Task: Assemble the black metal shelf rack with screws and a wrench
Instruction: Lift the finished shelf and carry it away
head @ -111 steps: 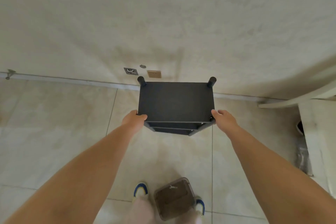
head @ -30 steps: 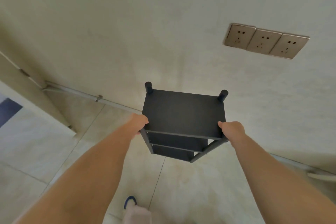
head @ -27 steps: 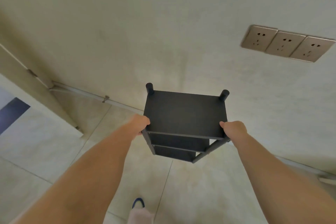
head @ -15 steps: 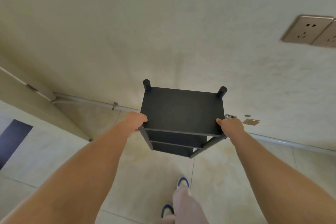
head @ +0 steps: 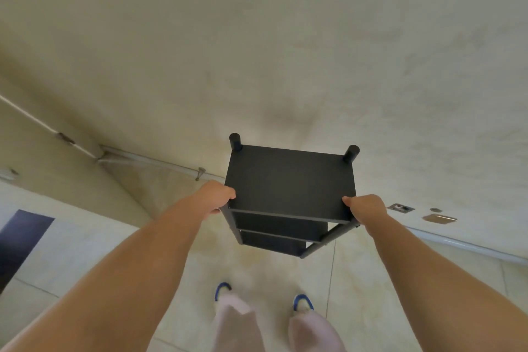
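From where I watch, the wall sockets that were in view a second ago have slid out of frame, so the carry has moved on along the wall (head: 257, 37); I judge assembly done and only placement left. The rack (head: 290, 183) is upright, apparently held above the tiled floor (head: 177, 266) near the wall. My left hand (head: 214, 197) grips its near-left corner, my right hand (head: 367, 207) its near-right corner, fingers curled round the posts.

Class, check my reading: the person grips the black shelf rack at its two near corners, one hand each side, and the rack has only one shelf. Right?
Not quite. The head view shows the black shelf rack with three stacked shelves, not one. The left hand and right hand do grip its near corners.
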